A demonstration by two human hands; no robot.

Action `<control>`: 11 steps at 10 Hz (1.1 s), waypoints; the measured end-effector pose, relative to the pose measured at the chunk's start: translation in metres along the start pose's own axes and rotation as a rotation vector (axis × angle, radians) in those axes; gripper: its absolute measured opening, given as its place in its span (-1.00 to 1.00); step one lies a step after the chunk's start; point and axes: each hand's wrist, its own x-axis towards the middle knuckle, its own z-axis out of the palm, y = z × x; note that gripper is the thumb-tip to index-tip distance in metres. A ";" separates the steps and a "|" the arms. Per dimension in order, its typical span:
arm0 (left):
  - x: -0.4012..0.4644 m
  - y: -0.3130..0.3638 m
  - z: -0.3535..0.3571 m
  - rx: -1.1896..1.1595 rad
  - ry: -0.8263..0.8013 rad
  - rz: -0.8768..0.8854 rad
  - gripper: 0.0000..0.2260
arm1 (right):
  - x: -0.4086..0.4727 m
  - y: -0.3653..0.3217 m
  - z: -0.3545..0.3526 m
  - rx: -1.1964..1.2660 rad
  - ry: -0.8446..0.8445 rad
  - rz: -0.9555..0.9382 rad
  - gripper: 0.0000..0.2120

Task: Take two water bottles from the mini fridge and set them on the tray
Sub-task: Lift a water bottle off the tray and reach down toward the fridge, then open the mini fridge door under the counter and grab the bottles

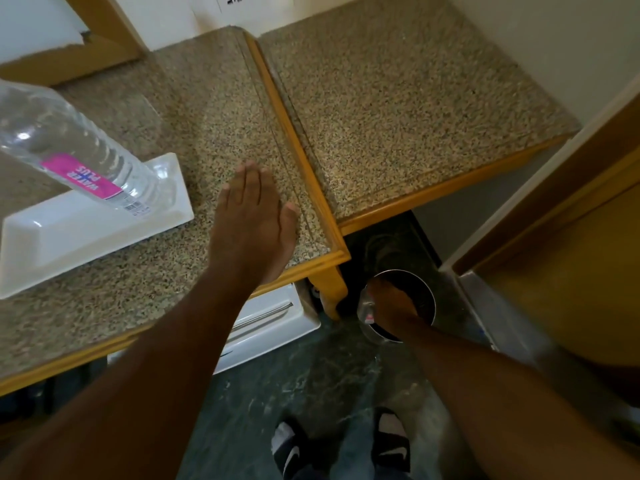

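Head cam, looking straight down at a speckled granite-look worktop with a wooden edge. At the left of the frame a white rectangular tray sits on it, and one clear water bottle already stands on the tray. Its pink label reads "WATER PLUS", upside down from here, with a small barcode below it.

The left hand is mid-frame, flat and wide open over the worktop just right of the tray, holding nothing.

The right hand is lower down at center right, below worktop level, closed around a second clear bottle; only a bit of plastic and a pink scrap of label show. It's right over a round metal bin on the dark floor. A white mini fridge top peeks out under the worktop edge. Black sandals with a white swoosh sit at the bottom.
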 end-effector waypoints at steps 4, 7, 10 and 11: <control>0.000 -0.002 0.001 0.008 0.008 0.006 -0.41 | 0.011 0.000 0.030 0.126 0.068 0.192 -0.71; -0.002 -0.002 0.000 -0.048 0.085 -0.018 -0.45 | -0.044 -0.032 0.056 0.231 0.002 0.232 -0.75; -0.180 -0.041 0.043 0.077 0.122 0.079 -0.45 | -0.081 -0.105 0.109 0.181 0.181 -0.106 -0.73; -0.271 -0.137 0.109 0.064 0.032 0.037 -0.45 | -0.070 -0.151 0.138 0.158 0.321 -0.410 -0.60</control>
